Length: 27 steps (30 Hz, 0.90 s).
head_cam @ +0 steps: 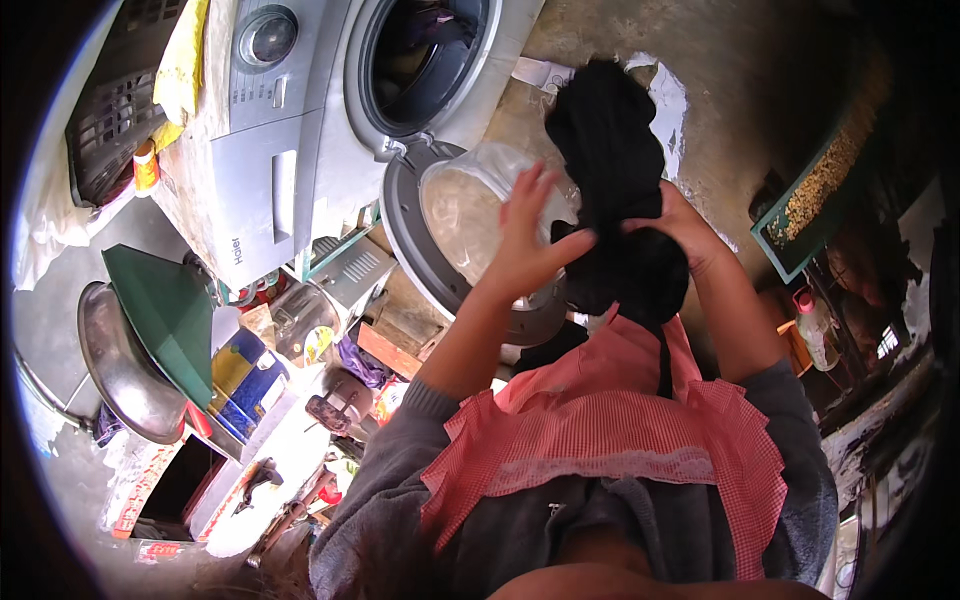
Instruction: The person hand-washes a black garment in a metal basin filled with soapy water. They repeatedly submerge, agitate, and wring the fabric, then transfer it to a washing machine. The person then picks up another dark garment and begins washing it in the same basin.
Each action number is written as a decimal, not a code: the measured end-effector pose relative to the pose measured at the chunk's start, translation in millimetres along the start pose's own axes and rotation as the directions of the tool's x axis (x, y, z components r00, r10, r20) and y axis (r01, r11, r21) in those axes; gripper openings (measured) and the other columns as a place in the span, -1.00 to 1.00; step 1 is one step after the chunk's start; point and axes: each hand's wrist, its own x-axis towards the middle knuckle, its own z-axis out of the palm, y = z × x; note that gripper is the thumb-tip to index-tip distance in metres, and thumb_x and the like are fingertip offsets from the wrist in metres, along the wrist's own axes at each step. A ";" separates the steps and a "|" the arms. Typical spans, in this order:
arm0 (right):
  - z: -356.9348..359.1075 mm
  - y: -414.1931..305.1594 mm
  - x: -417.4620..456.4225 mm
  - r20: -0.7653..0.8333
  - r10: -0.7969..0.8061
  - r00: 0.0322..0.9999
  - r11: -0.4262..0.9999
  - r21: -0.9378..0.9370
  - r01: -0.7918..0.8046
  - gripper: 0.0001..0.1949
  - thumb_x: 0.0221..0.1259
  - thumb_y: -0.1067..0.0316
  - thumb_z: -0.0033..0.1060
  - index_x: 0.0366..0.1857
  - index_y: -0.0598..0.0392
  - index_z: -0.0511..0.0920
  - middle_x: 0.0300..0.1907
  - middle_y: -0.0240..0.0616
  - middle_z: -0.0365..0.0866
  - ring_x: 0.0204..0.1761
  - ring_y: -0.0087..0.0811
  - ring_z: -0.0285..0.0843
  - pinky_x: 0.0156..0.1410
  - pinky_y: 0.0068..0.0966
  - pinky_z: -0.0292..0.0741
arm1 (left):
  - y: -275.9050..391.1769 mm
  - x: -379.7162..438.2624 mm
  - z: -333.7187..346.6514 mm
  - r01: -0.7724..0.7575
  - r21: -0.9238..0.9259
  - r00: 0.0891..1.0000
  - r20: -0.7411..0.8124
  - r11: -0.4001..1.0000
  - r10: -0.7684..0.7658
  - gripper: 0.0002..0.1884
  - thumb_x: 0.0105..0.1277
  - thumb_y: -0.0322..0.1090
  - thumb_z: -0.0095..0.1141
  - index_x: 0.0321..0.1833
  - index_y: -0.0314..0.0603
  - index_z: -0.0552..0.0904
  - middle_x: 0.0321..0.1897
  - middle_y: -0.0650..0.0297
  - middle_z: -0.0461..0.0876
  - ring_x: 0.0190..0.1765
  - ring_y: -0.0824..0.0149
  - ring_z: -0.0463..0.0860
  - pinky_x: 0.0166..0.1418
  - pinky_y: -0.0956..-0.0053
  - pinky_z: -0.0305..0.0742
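A bundle of black cloth [611, 150] hangs in front of the person's red checked apron, just right of the picture's middle. My right hand [671, 225] grips its right side, the thumb lying across the front of the fabric. At the cloth's left side is my left hand [534, 229], its fingers spread and its thumb tip near the fabric; whether the thumb touches it I cannot tell. Behind my left hand stands the open round door [450, 217] of a Haier washing machine [274, 172]. Dark laundry [435, 30] shows inside the drum.
A plastic basket [112, 112] and a yellow cloth [180, 67] are on the machine's far left. Below them are a metal basin [124, 367], a green panel [165, 322] and a blue-yellow tin [244, 382]. On the right, a green tray [787, 247] holds grain beside a plastic bottle [816, 337].
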 end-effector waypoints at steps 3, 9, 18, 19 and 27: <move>-42.1 21.0 20.7 -0.001 0.007 1.000 0.995 0.097 -0.006 -0.57 -0.06 0.58 0.38 -0.01 0.21 0.53 -0.07 -0.30 0.63 -0.03 -0.48 0.56 0.17 -0.50 0.46 | -20.3 -39.9 -70.2 0.060 0.491 0.949 -0.299 0.869 0.104 -0.26 -0.03 -0.22 0.33 0.30 -0.20 0.40 0.34 -0.06 0.26 0.41 -0.09 0.18 0.44 0.13 0.00; -39.6 -3.7 111.4 -0.013 -0.090 0.996 0.305 -0.952 0.015 -0.16 -0.16 0.05 0.43 0.28 0.24 0.29 0.06 0.14 0.53 0.16 0.05 0.46 0.27 -0.28 0.39 | -120.5 -95.1 -72.1 0.409 0.068 0.762 -0.574 0.910 -0.299 -0.37 0.13 -0.30 0.22 0.30 -0.26 0.37 0.22 -0.03 0.36 0.26 0.05 0.35 0.29 0.27 0.25; 209.6 -18.7 475.4 0.346 -0.451 0.822 0.069 -0.905 0.419 -0.14 0.02 -0.29 0.15 0.43 -0.12 0.16 0.51 -0.13 -0.09 0.51 -0.05 -0.16 0.43 0.12 0.06 | -100.0 -69.2 -74.6 0.313 -0.322 0.776 -0.456 0.894 -0.436 -0.43 0.18 -0.40 0.13 0.27 -0.41 0.35 0.07 0.03 0.52 0.11 0.22 0.51 0.23 0.36 0.33; 208.6 -8.3 497.1 0.280 -0.436 0.855 0.019 -0.947 0.320 -0.18 0.02 -0.23 0.17 0.40 -0.11 0.21 0.48 -0.13 0.00 0.49 -0.09 -0.08 0.42 0.05 0.11 | -99.9 -68.3 -78.0 0.325 -0.339 0.775 -0.439 0.883 -0.455 -0.43 0.18 -0.40 0.13 0.28 -0.41 0.35 0.07 0.03 0.52 0.11 0.21 0.50 0.24 0.36 0.33; 45.9 115.0 338.9 0.021 -0.473 0.881 0.768 -0.479 0.424 -0.51 0.02 0.25 0.29 0.10 0.10 0.49 -0.15 -0.15 0.59 -0.11 -0.26 0.53 -0.01 -0.41 0.45 | -121.5 -99.8 -82.4 0.400 -0.183 0.761 -0.481 0.898 -0.436 -0.41 0.14 -0.24 0.19 0.24 -0.34 0.43 0.04 -0.04 0.56 0.08 0.02 0.50 0.27 0.23 0.26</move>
